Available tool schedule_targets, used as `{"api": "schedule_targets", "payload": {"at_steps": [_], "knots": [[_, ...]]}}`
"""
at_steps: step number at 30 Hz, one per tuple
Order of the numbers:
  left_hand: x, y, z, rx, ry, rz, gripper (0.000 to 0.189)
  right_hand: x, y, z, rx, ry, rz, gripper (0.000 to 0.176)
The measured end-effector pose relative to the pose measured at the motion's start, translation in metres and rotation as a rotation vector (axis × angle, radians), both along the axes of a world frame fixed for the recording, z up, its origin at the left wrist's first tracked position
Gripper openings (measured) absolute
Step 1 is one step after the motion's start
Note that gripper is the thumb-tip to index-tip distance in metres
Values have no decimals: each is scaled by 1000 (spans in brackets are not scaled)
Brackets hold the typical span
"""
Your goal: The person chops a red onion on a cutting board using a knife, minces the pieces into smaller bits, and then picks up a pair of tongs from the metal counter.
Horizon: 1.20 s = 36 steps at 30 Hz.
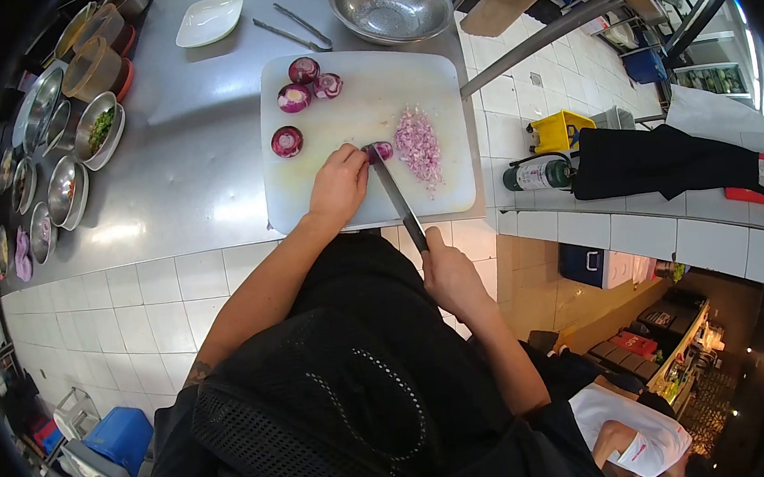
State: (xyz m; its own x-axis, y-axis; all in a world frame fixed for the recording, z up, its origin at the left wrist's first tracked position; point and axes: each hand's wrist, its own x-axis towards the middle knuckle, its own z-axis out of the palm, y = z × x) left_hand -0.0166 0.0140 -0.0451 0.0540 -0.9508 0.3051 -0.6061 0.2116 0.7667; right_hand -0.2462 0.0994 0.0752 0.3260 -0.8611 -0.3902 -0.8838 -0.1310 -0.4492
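On the white cutting board [352, 196] my left hand [340, 183] has its fingers bent against a piece of red onion [381, 151]. The knife [397, 195] lies across that piece, its handle wrapped by my right hand [449, 269]. Diced onion [418, 146] is heaped to the right of the blade. Several whole or trimmed red onions, one of them [286, 142] nearest my left hand, rest on the upper left of the board.
A metal bowl [390, 3], tongs [294, 27] and a white dish [210, 21] stand beyond the board. Bowls of ingredients, one with chopped greens [100, 128], line the counter's left side. Another person [635, 434] is at lower right.
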Motion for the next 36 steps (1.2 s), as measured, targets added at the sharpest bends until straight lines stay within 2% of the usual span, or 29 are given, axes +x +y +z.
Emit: {"api": "schedule_targets", "payload": {"at_steps": [3, 8, 10, 12, 14, 17, 21, 23, 25, 29, 31, 33, 36], "knots": [[-3, -5, -5, -22, -27, -6, 7, -2, 0, 0, 21, -42, -28, 17], [0, -10, -9, -24, -63, -15, 5, -4, 13, 48, -8, 18, 86, 16], [3, -9, -7, -24, -13, 0, 10, -4, 19, 55, -10, 60, 63, 16], [7, -8, -2, 37, 70, -11, 9, 1, 19, 53, -2, 94, 46, 16], [9, -6, 2, 109, 158, -22, 8, 13, 16, 44, -76, 41, -79, 16], [9, -21, 1, 62, 130, -38, 14, 23, 11, 21, -81, -37, -98, 18], [10, -24, 8, -9, 33, -161, 26, 26, 18, 15, -100, -31, -159, 21], [9, -26, 11, -7, -22, -230, 31, 21, 24, 8, -106, -31, -282, 22], [5, -29, 6, 13, -137, -214, 38, 19, 27, 7, -96, -43, -333, 22], [20, -20, -2, -22, -115, -220, 42, 25, 31, 11, -90, -72, -403, 21], [30, -10, -3, 5, -157, -111, 42, 28, 32, 6, -92, -105, -398, 21], [31, -9, -3, 17, -155, -128, 41, 32, 35, 5, -88, -128, -384, 21], [37, -4, 6, 8, -86, -133, 38, 39, 31, 11, -113, -136, -240, 20]]}}
